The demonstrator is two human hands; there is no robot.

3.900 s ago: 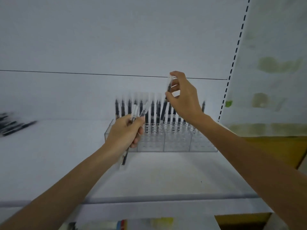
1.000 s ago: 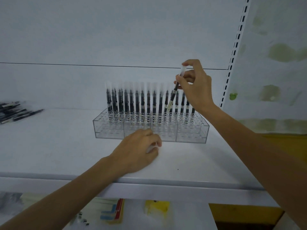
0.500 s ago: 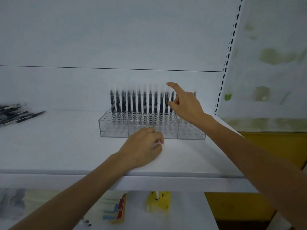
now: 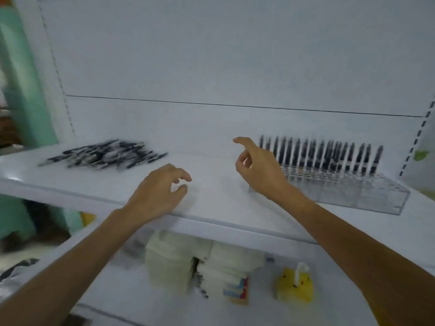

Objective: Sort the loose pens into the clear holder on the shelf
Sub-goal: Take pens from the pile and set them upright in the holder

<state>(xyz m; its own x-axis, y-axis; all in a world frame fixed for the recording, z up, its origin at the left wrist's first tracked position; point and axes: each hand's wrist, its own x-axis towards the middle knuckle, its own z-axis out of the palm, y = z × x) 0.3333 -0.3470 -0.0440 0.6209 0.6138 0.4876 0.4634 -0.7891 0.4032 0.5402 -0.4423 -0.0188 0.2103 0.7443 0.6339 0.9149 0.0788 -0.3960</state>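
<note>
Loose pens (image 4: 103,155) lie heaped at the shelf's (image 4: 211,208) left rear. Clear holder (image 4: 353,194) stands at its right end. Left hand (image 4: 160,191), near the front edge, and right hand (image 4: 259,170), beside the holder: fingers relaxed, empty.

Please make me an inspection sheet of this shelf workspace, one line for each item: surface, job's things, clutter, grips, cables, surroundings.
Surface: white shelf, somewhat blurred.
Job's things: loose pens piled at the left rear; clear holder at the right, standing pens in its back rows, none in its front rows.
Clutter: nothing seen on this shelf; pale packs and a yellow item on the one below.
Grips: left hand and right hand hold nothing, between pile and holder.
Cables: nothing seen.
Surroundings: white back panel; slotted post at the right; green surface far left.
</note>
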